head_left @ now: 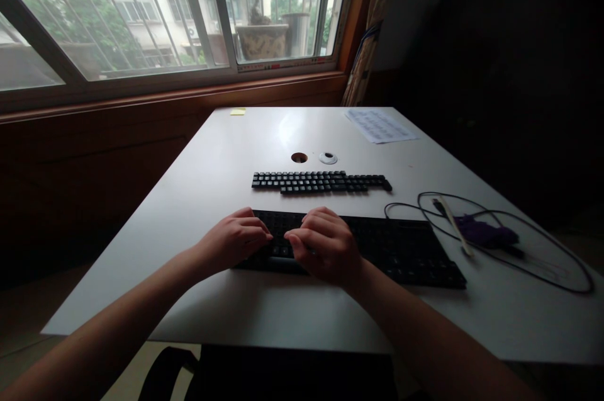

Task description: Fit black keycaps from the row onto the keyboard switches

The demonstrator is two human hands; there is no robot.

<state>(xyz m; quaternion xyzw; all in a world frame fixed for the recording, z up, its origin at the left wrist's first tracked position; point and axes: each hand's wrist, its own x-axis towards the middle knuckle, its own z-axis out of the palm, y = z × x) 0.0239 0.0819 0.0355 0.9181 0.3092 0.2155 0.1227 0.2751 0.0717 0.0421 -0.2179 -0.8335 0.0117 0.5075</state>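
Note:
A black keyboard (401,250) lies near the table's front edge, its cable running off to the right. Both hands are over its left part. My left hand (236,237) has its fingers curled together, with the tips down at the keys. Just to the right, my right hand (328,243) is closed, thumb and forefinger brought together and pointing left. Whatever either hand may be pinching is hidden or too small to make out. Beyond the keyboard, loose black keycaps (316,182) are lined up in rows on the table.
On the white table (189,199), a purple cloth (486,232), a thin pale stick (455,228) and the looped black cable (561,250) lie to the right. Printed papers (380,126) and a yellow note (238,111) are at the back. A cable hole (299,158) sits beside a round cover (328,158).

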